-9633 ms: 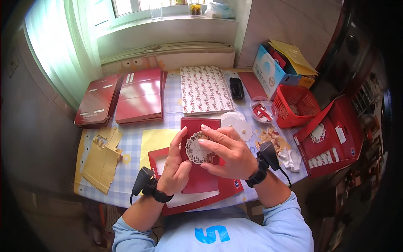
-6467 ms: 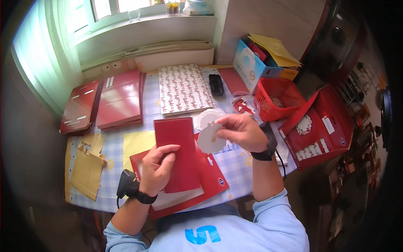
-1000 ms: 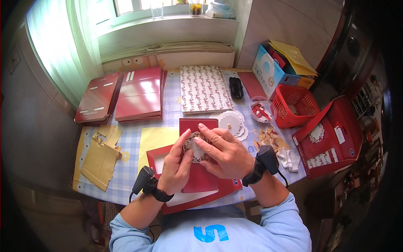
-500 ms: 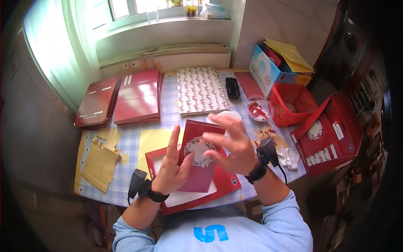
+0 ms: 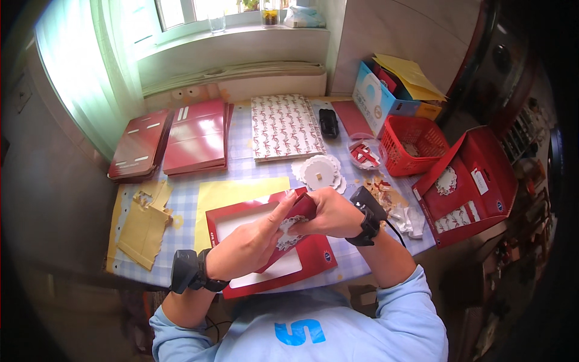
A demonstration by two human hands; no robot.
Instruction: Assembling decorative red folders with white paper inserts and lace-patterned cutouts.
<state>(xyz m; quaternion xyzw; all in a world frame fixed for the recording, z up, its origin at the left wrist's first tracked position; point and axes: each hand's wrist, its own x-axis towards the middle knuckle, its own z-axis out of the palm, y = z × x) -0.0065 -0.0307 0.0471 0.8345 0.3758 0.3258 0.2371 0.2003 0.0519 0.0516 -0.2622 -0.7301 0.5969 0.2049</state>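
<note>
A dark red card (image 5: 303, 207) with a lacy white paper doily (image 5: 288, 236) on its face is held up in front of me, tilted and bent at its upper edge. My right hand (image 5: 333, 216) closes round the right side, thumb reaching over the doily. On the left side, my left hand (image 5: 250, 246) rests with fingers stretched together along the card; its thumb is hidden. Beneath both hands lies a red windowed cardboard sleeve (image 5: 318, 253) with a pale opening, at the table's near edge. A stack of white doilies (image 5: 319, 171) sits just beyond my right hand.
Red folded boxes (image 5: 194, 137) and patterned sheets (image 5: 284, 128) are stacked at the back. To the right stand a tub of red ribbon pieces (image 5: 364, 155), a red basket (image 5: 415, 146), a blue box (image 5: 386, 102) and an open red box (image 5: 467, 187). Torn yellow paper (image 5: 142, 238) lies left.
My right hand has come down from above the card and grasped its right side. The card now tilts and bends, and my left fingers, raised before, lie along it. The doily stack has become visible.
</note>
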